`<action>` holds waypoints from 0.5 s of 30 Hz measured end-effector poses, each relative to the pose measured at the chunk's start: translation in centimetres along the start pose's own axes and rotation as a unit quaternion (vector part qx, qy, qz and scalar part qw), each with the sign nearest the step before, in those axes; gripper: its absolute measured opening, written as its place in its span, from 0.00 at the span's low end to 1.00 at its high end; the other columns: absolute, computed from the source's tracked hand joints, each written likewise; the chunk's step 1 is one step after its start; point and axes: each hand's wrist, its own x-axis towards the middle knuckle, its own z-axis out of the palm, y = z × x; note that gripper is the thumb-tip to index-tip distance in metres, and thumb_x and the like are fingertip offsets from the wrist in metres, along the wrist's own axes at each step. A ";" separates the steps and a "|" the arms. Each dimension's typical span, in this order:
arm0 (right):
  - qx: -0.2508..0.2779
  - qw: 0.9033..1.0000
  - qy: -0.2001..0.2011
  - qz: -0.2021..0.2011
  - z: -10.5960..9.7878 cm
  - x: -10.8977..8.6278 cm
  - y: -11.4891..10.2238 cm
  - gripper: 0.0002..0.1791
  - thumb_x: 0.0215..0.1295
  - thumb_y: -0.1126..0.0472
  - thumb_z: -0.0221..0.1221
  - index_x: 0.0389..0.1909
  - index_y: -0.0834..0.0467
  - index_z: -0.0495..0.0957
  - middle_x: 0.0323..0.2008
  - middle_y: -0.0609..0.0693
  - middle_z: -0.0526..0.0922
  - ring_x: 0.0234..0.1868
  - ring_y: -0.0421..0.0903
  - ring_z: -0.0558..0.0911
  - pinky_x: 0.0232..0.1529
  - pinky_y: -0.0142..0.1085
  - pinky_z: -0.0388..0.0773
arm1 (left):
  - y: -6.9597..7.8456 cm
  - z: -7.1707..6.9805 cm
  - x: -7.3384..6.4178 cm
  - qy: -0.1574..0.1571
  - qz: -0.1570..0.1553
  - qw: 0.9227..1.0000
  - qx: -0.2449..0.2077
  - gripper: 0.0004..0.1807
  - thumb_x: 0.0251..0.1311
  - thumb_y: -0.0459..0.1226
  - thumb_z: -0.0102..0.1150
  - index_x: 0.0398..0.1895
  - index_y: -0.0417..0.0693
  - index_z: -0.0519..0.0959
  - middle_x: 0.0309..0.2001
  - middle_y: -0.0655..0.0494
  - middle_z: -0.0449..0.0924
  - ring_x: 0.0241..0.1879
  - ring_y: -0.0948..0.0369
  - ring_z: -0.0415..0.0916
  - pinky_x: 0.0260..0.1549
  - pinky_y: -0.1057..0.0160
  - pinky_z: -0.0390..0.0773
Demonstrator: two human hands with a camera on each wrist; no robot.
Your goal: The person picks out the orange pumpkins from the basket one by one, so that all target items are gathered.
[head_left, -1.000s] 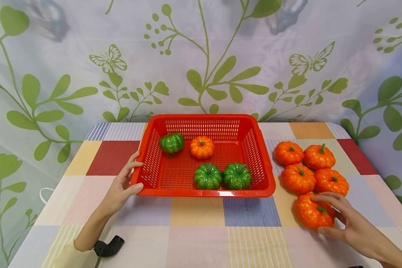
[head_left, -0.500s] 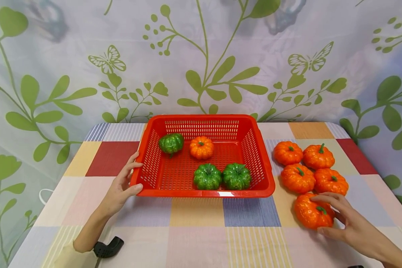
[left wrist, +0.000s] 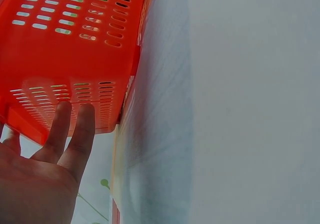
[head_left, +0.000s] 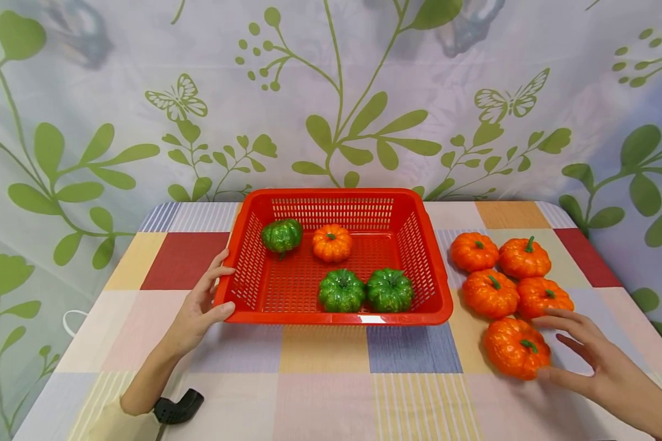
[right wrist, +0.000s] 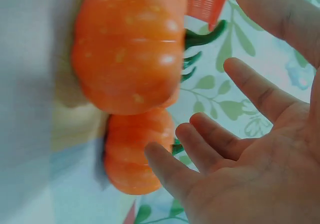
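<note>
My left hand (head_left: 195, 312) rests against the left side of a red plastic basket (head_left: 333, 318). Its thumb touches the rim near the front corner. In the left wrist view, extended fingers (left wrist: 79, 141) lie along the basket's outer wall. The basket holds three green pumpkins, one at back left (head_left: 282, 236) and two at front, (head_left: 342, 290) plus a small orange pumpkin (head_left: 332, 243). Right of it, my right hand (head_left: 601, 361) is spread beside the nearest orange pumpkin (head_left: 517, 348). The right wrist view shows its fingers apart from that pumpkin (right wrist: 129, 48), palm holding nothing.
Several more orange pumpkins (head_left: 491, 294) sit clustered behind the nearest one, to the basket's right. A patchwork cloth (head_left: 325, 398) covers the table. A leaf-patterned curtain (head_left: 209, 55) hangs behind it. A black curved device (head_left: 179, 406) is by the left forearm.
My right hand has let go of the nearest orange pumpkin and drawn back to the right, fingers spreading. The pumpkin stays in place. My left hand and the basket have not moved.
</note>
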 end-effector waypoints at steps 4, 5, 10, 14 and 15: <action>-0.007 1.000 0.025 -0.002 -0.4 0.2 -0.6 0.38 0.43 0.81 0.70 0.60 0.64 0.71 0.58 0.43 0.67 0.61 0.29 0.63 0.55 0.15 0.59 | 0.1 0.1 0.0 -0.003 0.003 1.000 -0.001 0.29 0.61 0.22 0.50 0.67 0.38 0.62 0.78 0.54 0.39 0.68 0.49 0.53 0.47 0.58 0.81; -0.007 1.000 0.027 -0.002 -0.4 0.3 -0.9 0.38 0.43 0.81 0.70 0.59 0.64 0.71 0.58 0.44 0.67 0.61 0.29 0.64 0.56 0.15 0.59 | 0.1 0.1 0.0 -0.004 0.003 1.000 0.000 0.29 0.61 0.22 0.50 0.67 0.38 0.61 0.78 0.54 0.39 0.68 0.50 0.53 0.47 0.58 0.81; -0.008 0.999 0.039 0.001 -0.6 0.9 -2.3 0.35 0.44 0.80 0.70 0.56 0.63 0.73 0.57 0.50 0.68 0.61 0.33 0.64 0.57 0.15 0.58 | 0.1 0.1 -0.1 -0.003 0.000 1.000 0.000 0.29 0.61 0.22 0.50 0.67 0.38 0.61 0.78 0.54 0.39 0.68 0.52 0.54 0.46 0.59 0.81; -0.005 0.999 0.042 -0.007 -0.5 1.5 -3.3 0.33 0.46 0.80 0.69 0.57 0.63 0.74 0.59 0.50 0.68 0.61 0.33 0.64 0.57 0.15 0.59 | 0.0 0.1 0.0 0.000 -0.001 1.000 0.001 0.29 0.61 0.23 0.50 0.67 0.37 0.61 0.78 0.54 0.39 0.68 0.52 0.53 0.46 0.59 0.81; -0.004 0.999 0.042 -0.009 -0.5 1.7 -3.6 0.34 0.46 0.80 0.69 0.57 0.63 0.74 0.60 0.50 0.68 0.61 0.33 0.65 0.56 0.16 0.60 | 0.0 0.0 0.0 0.001 -0.001 1.000 0.001 0.29 0.61 0.22 0.50 0.67 0.36 0.61 0.78 0.54 0.39 0.68 0.52 0.53 0.46 0.59 0.81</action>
